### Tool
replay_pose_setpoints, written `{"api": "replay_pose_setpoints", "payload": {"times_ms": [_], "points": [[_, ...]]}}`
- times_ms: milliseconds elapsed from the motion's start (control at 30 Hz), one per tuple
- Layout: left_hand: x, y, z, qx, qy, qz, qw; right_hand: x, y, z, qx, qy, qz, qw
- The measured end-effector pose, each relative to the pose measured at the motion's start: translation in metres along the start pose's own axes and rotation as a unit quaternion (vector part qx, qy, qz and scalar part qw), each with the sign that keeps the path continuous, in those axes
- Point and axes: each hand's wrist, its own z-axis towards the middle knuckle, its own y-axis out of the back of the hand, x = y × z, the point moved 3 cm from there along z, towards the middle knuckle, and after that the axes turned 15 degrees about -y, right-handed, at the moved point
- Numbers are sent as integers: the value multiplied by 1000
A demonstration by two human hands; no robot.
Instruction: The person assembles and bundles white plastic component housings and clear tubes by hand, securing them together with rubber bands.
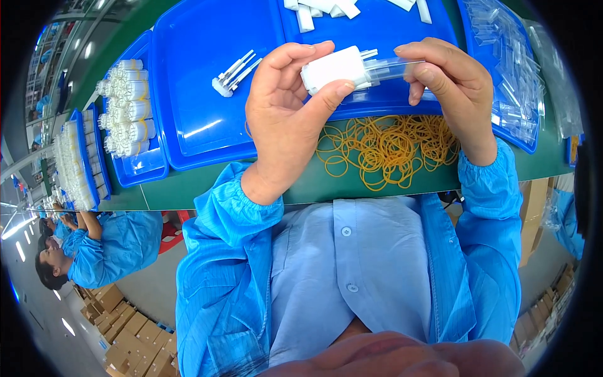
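Above the work table, my left hand is closed around a white bundle, with the thumb pressed along its near side. Several thin white and transparent rods stick out of the bundle's right end. My right hand pinches a transparent plastic tube between thumb and fingers. The tube's left end meets the bundle's right end; whether it goes inside cannot be made out. Just below both hands lies a loose pile of yellow-brown rubber bands.
A blue tray holds a few thin rod-like pieces. White pieces lie in the tray beyond my hands. Transparent plastic sleeves fill the right tray. Banded white bundles are stacked at left. A co-worker sits farther left.
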Motion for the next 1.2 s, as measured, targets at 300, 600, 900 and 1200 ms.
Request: {"api": "replay_pose_setpoints", "payload": {"times_ms": [300, 600, 900, 1200], "points": [[5, 2, -3, 46, -73, 67, 994, 4, 2, 0, 3, 45, -47, 998], [-1, -1, 0, 108, -119, 246, 956, -7, 3, 0, -9, -62, 83, 995], [-4, 0, 2, 109, -139, 270, 946, 0, 0, 1, -8, -25, 4, 1000], [5, -7, -3, 77, -77, 144, 984, -11, 2, 3, -32, -34, 70, 996]]}}
